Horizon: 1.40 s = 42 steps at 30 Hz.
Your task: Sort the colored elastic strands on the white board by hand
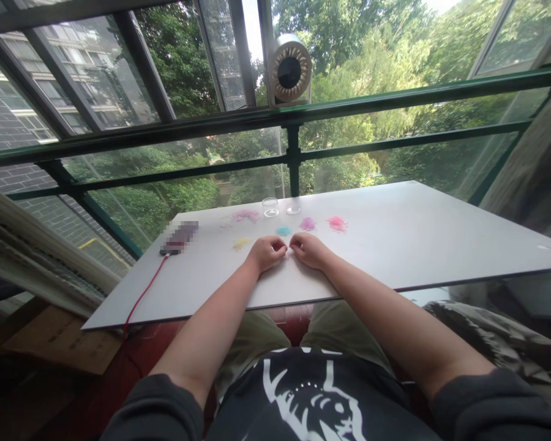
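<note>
My left hand [268, 252] and my right hand [308, 250] rest close together over the white table [386, 239], fingertips almost meeting. Both are closed in a pinch. Whatever lies between their fingers is too small to make out. Just beyond them is a small teal pile [283, 231] of fine bits. A purple pile [308, 224] and a pink pile [337, 224] lie past my right hand. Beside my left hand is a pale yellow pile [241, 244]; farther back spreads a mixed pink and purple pile [247, 215].
A clear cup [270, 208] and a clear round dish or lid [293, 209] stand near the back edge. At left lies a blurred-out device [180, 237] with a red cable [147, 289] running off the front edge. Behind the table runs a green railing [257, 120] holding a round fan [289, 68].
</note>
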Available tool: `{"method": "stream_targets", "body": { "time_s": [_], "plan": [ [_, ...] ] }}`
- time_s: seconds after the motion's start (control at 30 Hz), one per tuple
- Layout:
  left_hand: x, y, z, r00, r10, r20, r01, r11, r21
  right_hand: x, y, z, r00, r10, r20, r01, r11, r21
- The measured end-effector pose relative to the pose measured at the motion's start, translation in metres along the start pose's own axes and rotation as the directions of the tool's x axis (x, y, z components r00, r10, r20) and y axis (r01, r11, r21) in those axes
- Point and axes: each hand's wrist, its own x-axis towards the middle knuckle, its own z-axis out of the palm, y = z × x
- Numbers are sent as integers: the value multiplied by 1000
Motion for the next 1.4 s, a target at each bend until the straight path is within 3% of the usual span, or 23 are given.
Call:
{"method": "stream_targets", "body": {
  "time_s": [0.4, 0.57, 0.8, 1.4],
  "plan": [
    [-1, 1, -1, 1000, -18, -3, 18, 999, -37, -1, 5, 1, 995, 102, -13, -100, 986, 132],
    [-1, 1, -2, 1000, 12, 7, -11, 999, -40, -2, 2, -1, 999, 17, 33, -22, 990, 142],
    [-2, 3, -3, 1000, 19, 20, -18, 999, -40, -1, 4, -1, 998, 44, 47, -51, 982, 181],
    [-1, 5, -4, 1000, -12, 16, 13, 1000, -26, -1, 6, 0, 998, 65, 20, -67, 993, 99]
  ]
}}
